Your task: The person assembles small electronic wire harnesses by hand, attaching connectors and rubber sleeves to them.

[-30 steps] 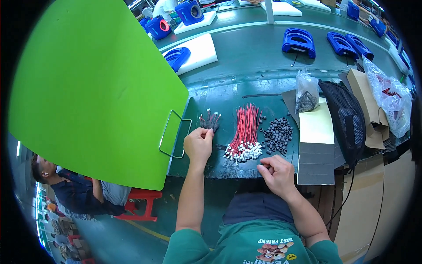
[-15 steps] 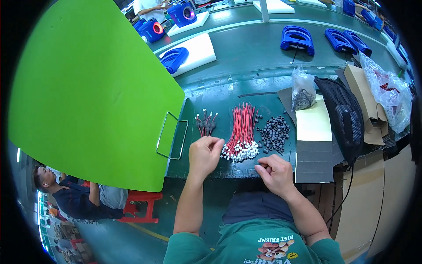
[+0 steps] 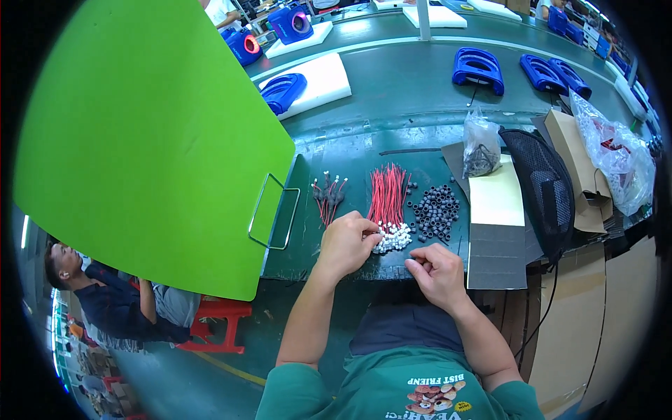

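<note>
on the green, smooth work table (image 3: 346, 150) before you, the bundle of thin red wires (image 3: 386, 192) lies at the middle, its small white plastic connectors (image 3: 397, 236) at the near end. your left hand (image 3: 348, 243) touches these connectors, thumb and forefinger almost together; whether they grip one, i cannot tell. your right hand (image 3: 439, 271) is loosely curled at the near edge, its content hidden. the pile of dark grey, ring-shaped small pieces (image 3: 435, 213) is to the right. better pinch one connector only, and draw it gently, so neighbouring wires do not tangle.
</note>
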`<control>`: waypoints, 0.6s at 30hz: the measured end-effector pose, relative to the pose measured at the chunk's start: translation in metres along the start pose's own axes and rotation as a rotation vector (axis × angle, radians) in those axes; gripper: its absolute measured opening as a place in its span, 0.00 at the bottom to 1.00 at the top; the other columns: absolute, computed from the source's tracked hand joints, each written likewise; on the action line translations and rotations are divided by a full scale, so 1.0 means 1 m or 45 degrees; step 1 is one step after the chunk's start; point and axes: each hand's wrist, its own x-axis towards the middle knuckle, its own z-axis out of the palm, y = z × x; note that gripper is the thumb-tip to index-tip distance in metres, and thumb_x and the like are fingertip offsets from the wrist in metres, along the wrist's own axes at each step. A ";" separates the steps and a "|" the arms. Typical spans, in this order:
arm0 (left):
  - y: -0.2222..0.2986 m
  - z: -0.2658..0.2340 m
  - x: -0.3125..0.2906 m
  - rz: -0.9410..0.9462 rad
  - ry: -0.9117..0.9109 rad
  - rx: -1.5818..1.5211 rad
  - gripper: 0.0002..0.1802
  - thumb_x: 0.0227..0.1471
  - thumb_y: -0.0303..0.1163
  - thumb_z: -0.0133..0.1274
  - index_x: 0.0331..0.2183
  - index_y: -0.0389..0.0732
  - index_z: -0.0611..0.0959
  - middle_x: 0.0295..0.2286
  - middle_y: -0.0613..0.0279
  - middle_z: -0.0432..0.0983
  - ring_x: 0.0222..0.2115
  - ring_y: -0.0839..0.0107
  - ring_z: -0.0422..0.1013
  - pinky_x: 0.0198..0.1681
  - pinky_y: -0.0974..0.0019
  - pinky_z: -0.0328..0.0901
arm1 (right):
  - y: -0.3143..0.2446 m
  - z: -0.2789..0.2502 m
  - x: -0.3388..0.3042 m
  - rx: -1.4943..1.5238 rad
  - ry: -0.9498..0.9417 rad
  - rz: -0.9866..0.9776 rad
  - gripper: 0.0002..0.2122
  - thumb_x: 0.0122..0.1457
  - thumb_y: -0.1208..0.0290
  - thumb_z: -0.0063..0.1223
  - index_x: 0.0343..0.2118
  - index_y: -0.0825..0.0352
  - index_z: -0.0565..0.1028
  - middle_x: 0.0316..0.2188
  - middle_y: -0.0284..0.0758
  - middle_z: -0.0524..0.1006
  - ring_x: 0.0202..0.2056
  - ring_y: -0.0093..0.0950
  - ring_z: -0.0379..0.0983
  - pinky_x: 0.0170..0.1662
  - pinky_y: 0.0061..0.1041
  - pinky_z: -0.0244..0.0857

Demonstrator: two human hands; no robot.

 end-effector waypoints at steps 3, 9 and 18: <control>-0.004 0.002 -0.001 -0.003 0.036 -0.029 0.06 0.37 0.27 0.56 0.24 0.38 0.82 0.19 0.58 0.70 0.20 0.65 0.69 0.25 0.65 0.63 | 0.000 0.001 0.000 0.000 0.000 -0.005 0.05 0.43 0.74 0.57 0.24 0.68 0.74 0.18 0.34 0.70 0.14 0.23 0.66 0.19 0.22 0.58; -0.004 0.001 -0.011 -0.015 0.220 -0.186 0.04 0.39 0.26 0.54 0.23 0.35 0.80 0.20 0.56 0.71 0.21 0.63 0.69 0.26 0.65 0.63 | -0.002 0.001 -0.003 -0.010 0.008 -0.017 0.05 0.43 0.74 0.57 0.24 0.68 0.74 0.18 0.33 0.70 0.14 0.22 0.65 0.19 0.21 0.58; -0.005 0.006 -0.015 -0.010 0.272 -0.201 0.07 0.38 0.26 0.58 0.24 0.33 0.79 0.20 0.59 0.71 0.15 0.76 0.66 0.19 0.74 0.61 | -0.071 -0.044 -0.006 0.278 0.006 -0.327 0.10 0.43 0.75 0.57 0.32 0.68 0.75 0.21 0.33 0.73 0.15 0.21 0.66 0.18 0.19 0.60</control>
